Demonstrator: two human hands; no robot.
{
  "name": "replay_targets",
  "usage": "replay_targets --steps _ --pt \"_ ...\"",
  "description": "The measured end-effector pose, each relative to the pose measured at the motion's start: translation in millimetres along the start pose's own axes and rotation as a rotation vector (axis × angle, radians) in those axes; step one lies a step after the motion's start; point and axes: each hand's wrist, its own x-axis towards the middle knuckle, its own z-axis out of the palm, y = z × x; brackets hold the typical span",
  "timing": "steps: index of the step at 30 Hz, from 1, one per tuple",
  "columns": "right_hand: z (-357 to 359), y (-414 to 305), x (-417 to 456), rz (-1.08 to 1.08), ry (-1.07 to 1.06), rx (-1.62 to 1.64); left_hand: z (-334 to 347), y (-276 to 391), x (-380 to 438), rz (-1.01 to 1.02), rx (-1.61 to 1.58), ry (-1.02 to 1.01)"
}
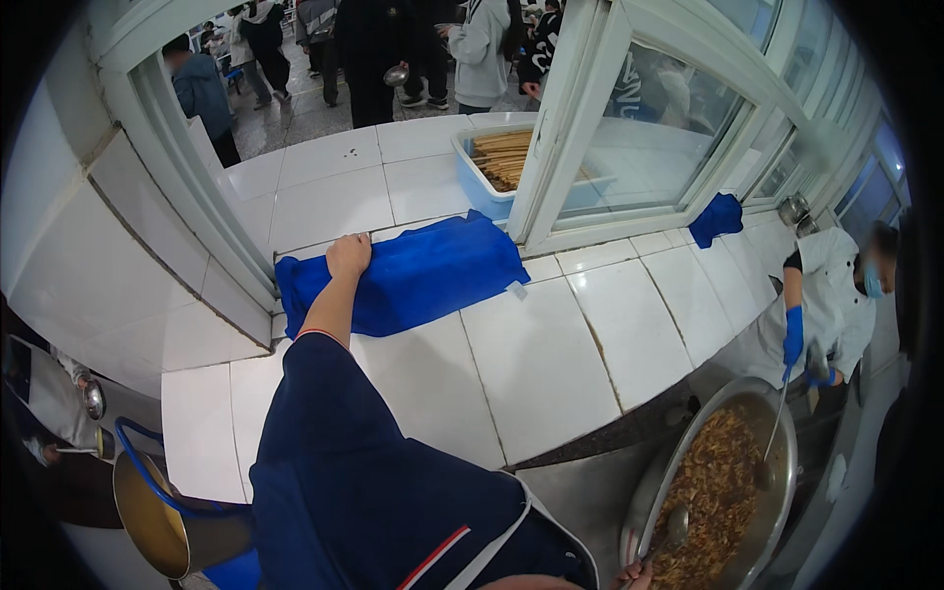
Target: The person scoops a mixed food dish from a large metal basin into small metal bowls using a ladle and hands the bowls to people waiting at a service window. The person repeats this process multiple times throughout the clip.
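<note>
A bright blue cloth (435,273) lies spread across the sill of the serving window, a small tag at its right corner. My left hand (349,254) reaches over with curled fingers on the cloth's far side, pressing and gripping it. Low at the picture's bottom edge, my right hand (636,574) holds the handle of a metal ladle (677,525). The ladle's bowl rests on the cooked food (712,479) in a large metal basin (788,461). Part of my right hand is cut off by the frame.
Beyond the window stand a light-blue bin (476,181) of chopsticks and several people. A glazed window sash (649,140) borders the opening. On the right, a masked co-worker (833,295) in blue gloves holds another ladle in the basin. A metal pot (151,516) with a blue handle stands left.
</note>
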Motion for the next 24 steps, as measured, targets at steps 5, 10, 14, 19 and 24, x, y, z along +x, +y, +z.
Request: replay_targets --steps 5,10,14,19,24 --pt "-3.0 1.6 0.3 -0.009 -0.001 -0.013 -10.7 4.2 -4.7 -0.02 -0.044 -0.023" --pt "-4.3 4.3 2.9 0.0 -0.01 -0.022 -4.9 0.7 0.6 -0.048 -0.063 0.014" --pt "-8.3 4.6 4.3 0.001 -0.009 -0.03 -6.9 3.3 -3.4 -0.076 -0.104 0.02" --pt "-15.9 7.4 6.9 -0.001 -0.008 -0.046 -8.0 3.8 -2.3 -0.071 -0.106 0.017" --pt "-27.7 12.9 10.3 0.0 -0.013 -0.064 -4.9 3.3 -1.7 -0.063 -0.098 0.012"
